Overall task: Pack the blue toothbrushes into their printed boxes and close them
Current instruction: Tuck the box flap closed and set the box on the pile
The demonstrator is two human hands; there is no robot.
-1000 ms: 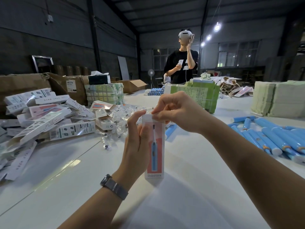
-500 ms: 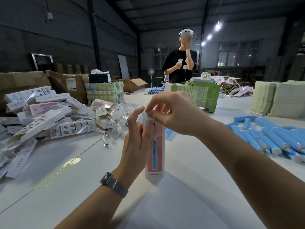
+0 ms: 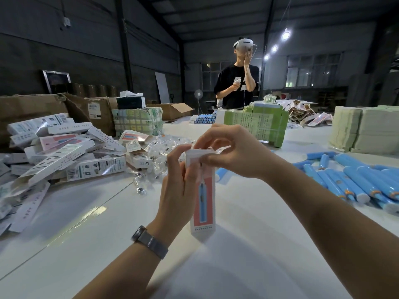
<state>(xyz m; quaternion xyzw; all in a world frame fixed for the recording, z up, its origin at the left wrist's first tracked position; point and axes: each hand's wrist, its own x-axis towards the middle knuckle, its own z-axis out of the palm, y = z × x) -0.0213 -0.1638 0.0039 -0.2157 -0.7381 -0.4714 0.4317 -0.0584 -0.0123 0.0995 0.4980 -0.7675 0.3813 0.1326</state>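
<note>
A tall white printed box [image 3: 204, 203] with a pink panel and a blue toothbrush picture stands upright over the white table [image 3: 86, 244]. My left hand [image 3: 178, 186] grips its left side from behind. My right hand [image 3: 228, 151] pinches the top flap of the box with thumb and fingers. Loose blue toothbrushes [image 3: 354, 180] lie in a heap at the right; one more blue toothbrush [image 3: 221, 174] lies just behind the box. What is inside the box is hidden.
A pile of printed boxes [image 3: 56, 156] covers the left of the table, with clear plastic wrappers [image 3: 159, 152] beside it. Green bundles [image 3: 257, 124] and stacked flat cartons [image 3: 367, 130] stand at the back. A person in black [image 3: 237, 85] stands beyond the table.
My right hand's fingers have worked down on the top flap, folding it over the box's open end. The left hand keeps its hold on the box, thumb raised near the top.
</note>
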